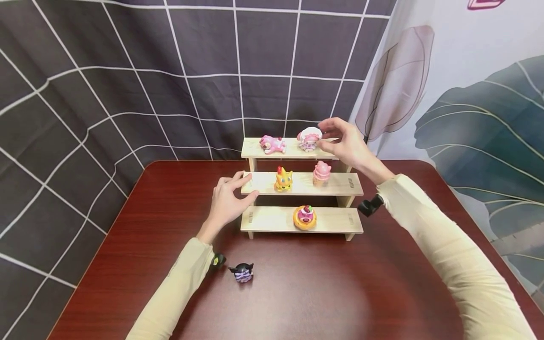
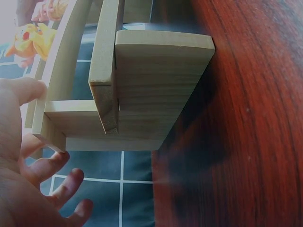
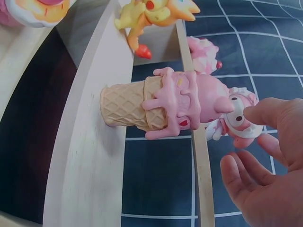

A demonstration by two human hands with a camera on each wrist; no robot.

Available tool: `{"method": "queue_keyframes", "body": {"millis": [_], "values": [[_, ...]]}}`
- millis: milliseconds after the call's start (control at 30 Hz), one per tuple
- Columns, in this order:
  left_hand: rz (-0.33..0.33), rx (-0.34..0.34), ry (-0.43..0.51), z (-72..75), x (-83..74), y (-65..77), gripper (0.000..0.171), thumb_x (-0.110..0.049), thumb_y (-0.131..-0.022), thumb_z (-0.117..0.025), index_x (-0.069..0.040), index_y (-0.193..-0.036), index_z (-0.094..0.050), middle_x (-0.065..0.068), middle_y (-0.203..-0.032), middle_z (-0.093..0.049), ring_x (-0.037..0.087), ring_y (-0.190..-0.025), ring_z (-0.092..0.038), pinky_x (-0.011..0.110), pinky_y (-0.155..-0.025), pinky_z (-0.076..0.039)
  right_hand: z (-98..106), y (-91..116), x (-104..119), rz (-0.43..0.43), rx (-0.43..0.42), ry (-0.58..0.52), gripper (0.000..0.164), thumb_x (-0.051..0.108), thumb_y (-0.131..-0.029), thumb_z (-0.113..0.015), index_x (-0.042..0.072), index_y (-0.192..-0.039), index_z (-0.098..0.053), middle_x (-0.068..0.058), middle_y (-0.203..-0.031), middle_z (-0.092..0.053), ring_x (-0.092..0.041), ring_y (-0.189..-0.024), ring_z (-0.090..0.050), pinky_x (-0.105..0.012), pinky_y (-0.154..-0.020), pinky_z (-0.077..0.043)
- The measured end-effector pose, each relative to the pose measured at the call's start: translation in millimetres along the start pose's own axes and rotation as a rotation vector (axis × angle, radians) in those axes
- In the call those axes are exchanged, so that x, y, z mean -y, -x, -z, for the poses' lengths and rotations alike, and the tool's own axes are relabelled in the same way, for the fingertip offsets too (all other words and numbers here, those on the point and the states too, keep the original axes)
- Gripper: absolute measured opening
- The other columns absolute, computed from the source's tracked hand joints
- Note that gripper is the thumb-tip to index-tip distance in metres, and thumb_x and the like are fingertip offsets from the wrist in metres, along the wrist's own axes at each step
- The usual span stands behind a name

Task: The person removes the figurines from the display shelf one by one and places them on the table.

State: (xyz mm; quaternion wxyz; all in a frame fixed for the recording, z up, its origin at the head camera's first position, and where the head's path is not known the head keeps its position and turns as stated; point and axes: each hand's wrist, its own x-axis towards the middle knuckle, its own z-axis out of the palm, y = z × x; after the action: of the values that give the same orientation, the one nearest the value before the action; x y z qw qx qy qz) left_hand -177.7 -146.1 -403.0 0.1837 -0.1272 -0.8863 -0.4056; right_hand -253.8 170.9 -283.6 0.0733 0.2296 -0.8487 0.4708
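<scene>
On the top board of the three-tier wooden display stand [image 1: 272, 190] is a pink-and-white figurine [image 1: 309, 140] with a white hat. My right hand [image 1: 346, 141] grips its right side, thumb in front and index finger beyond. The right wrist view shows the thumb [image 3: 265, 112] over the figurine's face and the other fingers curled below. My left hand [image 1: 227, 200] holds the left end of the middle board, thumb and fingers around the board end [image 2: 49, 130]. A pink ice-cream-cone figurine [image 3: 156, 104] stands just below the right hand. A yellow dragon-like figurine [image 1: 283, 179] sits near the left hand.
A pink lying figurine [image 1: 273, 144] is on the top board's left. The bottom board carries a round orange-and-pink figurine [image 1: 305, 217]. A black-and-purple figurine [image 1: 242, 273] lies on the red-brown table [image 1: 306, 293] near my left wrist. A dark grid curtain [image 1: 204, 56] hangs behind.
</scene>
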Motion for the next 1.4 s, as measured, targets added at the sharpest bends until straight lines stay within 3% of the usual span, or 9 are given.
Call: {"method": "queue_keyframes", "body": {"millis": [300, 633, 1400], "values": [[0.015, 0.008, 0.007, -0.1, -0.8, 1.0, 0.051, -0.033, -0.082, -0.08, -0.016, -0.129, -0.07, 0.012, -0.14, -0.058, 0.032, -0.108, -0.05, 0.053, -0.089, -0.036, -5, -5, -3, -0.006, 0.002, 0.039, 0.042, 0.002, -0.087, -0.073, -0.003, -0.126, -0.059, -0.024, -0.121, -0.063, -0.037, -0.103, -0.064, -0.019, -0.076, -0.048], [0.026, 0.014, 0.005, -0.4, -0.3, 0.8, 0.051, -0.034, -0.082, -0.079, -0.017, -0.13, -0.07, 0.011, -0.14, -0.057, 0.032, -0.11, -0.049, 0.053, -0.089, -0.035, -8, -7, -2, -0.029, -0.001, 0.057, 0.042, 0.002, -0.085, -0.075, -0.003, -0.125, -0.061, -0.02, -0.114, -0.065, -0.026, -0.088, -0.061, -0.017, -0.069, -0.048], [0.017, 0.006, 0.007, 0.1, -2.0, 1.4, 0.051, -0.033, -0.082, -0.08, -0.015, -0.129, -0.07, 0.013, -0.139, -0.058, 0.032, -0.108, -0.049, 0.053, -0.088, -0.036, -8, -13, -7, -0.027, 0.067, 0.059, 0.044, 0.002, -0.088, -0.073, 0.002, -0.13, -0.062, -0.018, -0.114, -0.063, -0.032, -0.094, -0.062, -0.018, -0.067, -0.049]]}}
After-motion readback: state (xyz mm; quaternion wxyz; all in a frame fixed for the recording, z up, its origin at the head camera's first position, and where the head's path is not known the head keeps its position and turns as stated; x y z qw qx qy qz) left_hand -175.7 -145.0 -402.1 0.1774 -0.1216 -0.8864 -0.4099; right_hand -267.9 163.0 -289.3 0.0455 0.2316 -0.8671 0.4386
